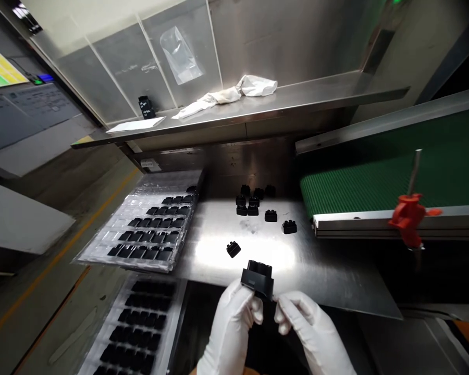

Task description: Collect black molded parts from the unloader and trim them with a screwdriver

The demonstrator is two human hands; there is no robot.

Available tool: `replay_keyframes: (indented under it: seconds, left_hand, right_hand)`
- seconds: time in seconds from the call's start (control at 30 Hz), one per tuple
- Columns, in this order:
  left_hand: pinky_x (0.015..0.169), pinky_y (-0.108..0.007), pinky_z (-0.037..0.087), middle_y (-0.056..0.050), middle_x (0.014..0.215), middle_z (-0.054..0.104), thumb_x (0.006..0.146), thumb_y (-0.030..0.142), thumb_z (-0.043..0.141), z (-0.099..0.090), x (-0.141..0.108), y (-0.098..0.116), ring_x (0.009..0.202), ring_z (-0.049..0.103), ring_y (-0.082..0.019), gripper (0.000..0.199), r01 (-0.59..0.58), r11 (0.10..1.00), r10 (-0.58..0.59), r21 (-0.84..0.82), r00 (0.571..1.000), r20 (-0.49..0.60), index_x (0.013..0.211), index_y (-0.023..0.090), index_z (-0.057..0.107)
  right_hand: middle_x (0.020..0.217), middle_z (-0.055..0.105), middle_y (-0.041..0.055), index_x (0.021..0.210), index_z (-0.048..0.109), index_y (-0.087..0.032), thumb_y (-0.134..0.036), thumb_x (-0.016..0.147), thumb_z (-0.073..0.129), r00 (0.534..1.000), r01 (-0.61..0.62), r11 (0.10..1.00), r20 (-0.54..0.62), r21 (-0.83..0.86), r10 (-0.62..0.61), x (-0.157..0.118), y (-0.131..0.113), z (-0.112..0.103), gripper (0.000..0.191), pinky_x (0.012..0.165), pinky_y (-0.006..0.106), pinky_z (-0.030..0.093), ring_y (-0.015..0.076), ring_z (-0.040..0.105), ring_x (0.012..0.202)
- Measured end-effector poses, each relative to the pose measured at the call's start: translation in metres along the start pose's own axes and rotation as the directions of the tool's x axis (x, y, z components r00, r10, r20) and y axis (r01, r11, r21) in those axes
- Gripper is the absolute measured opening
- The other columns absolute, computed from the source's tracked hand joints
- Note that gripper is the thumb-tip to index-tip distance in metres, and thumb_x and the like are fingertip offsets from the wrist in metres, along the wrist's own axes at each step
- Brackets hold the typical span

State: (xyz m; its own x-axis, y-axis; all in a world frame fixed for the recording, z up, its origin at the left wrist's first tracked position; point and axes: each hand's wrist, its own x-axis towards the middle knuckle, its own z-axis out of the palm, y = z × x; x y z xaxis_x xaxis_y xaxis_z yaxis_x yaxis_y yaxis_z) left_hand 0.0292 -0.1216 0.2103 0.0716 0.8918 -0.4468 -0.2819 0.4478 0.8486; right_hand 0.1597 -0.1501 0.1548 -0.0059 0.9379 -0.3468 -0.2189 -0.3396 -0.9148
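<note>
A black plastic part [258, 279] with rounded bumps on top is held over the front edge of the steel table [254, 250]. My left hand [238, 312], in a white glove, pinches it from below. Just right of the part is my right hand [299, 315], also gloved in white, with thumb and fingertips pressed together near its lower right corner; what they hold, if anything, is too small to tell. One small black part [233, 249] lies just beyond my hands, and several more [252, 202] sit farther back on the table.
Plastic trays [128, 255] with rows of black parts stand at the left, one lower. A green conveyor [394, 172] with a red clamp [408, 219] is at the right. White cloths [226, 95] lie on a steel shelf [297, 101] at the back.
</note>
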Motion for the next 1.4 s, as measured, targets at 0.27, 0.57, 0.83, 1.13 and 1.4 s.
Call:
replay_keyframes:
  seconds: [0.27,0.57,0.83,1.13,1.4]
  left_hand:
    - [0.051,-0.024,0.028,0.006,0.049,0.037,0.077,0.036,0.059,0.003,-0.016,-0.017,0.049,0.033,-0.009,0.033,-0.032,0.942,0.098,0.333,0.978,-0.182,0.055,0.02,0.04]
    - [0.064,-0.026,0.041,-0.001,0.069,0.058,0.082,0.04,0.062,-0.006,-0.01,-0.021,0.066,0.051,-0.014,0.026,-0.244,0.844,0.284,0.478,0.959,-0.011,0.069,0.018,0.057]
    - [0.053,-0.023,0.04,-0.004,0.085,0.06,0.065,0.062,0.074,-0.059,0.022,0.011,0.064,0.054,-0.012,0.065,0.014,0.997,-0.037,0.078,0.95,0.31,0.11,0.017,0.06]
    - [0.049,-0.017,0.034,-0.001,0.078,0.056,0.083,0.04,0.064,-0.092,0.027,0.025,0.058,0.049,-0.007,0.025,0.42,0.856,-0.26,-0.301,0.853,0.452,0.095,0.018,0.063]
    - [0.046,-0.016,0.031,0.0,0.071,0.055,0.09,0.039,0.054,-0.098,0.026,0.02,0.047,0.047,-0.004,0.028,0.633,0.626,-0.273,-0.456,0.725,0.633,0.085,0.012,0.061]
  right_hand:
    - [0.07,0.062,0.0028,0.088,0.069,-0.021,-0.055,0.078,0.063,0.992,0.065,0.977,0.118,-0.204,-0.041,-0.022,-0.014,-0.011,0.036,0.061,0.028,0.045,0.0161,0.053,0.063]
    - [0.066,0.06,0.0015,0.088,0.067,-0.02,-0.056,0.08,0.058,0.987,0.081,0.988,-0.129,-0.13,-0.098,-0.016,-0.013,0.022,0.039,0.053,0.026,0.043,0.0148,0.048,0.056]
    - [0.058,0.057,-0.0012,0.064,0.057,-0.021,-0.028,0.077,0.056,0.997,0.055,0.917,0.063,-0.396,-0.033,0.008,-0.045,0.044,0.015,0.055,0.026,0.04,0.0144,0.05,0.059]
    - [0.051,0.047,-0.0038,0.057,0.049,-0.021,-0.049,0.087,0.05,0.977,-0.054,0.943,0.179,-0.328,0.118,0.023,-0.058,0.079,0.041,0.046,0.024,0.032,0.0098,0.04,0.046]
    - [0.056,0.049,-0.0039,0.067,0.053,-0.019,-0.053,0.091,0.047,0.969,-0.06,0.974,0.223,-0.218,0.11,0.014,-0.056,0.086,0.042,0.052,0.023,0.039,0.0091,0.044,0.051]
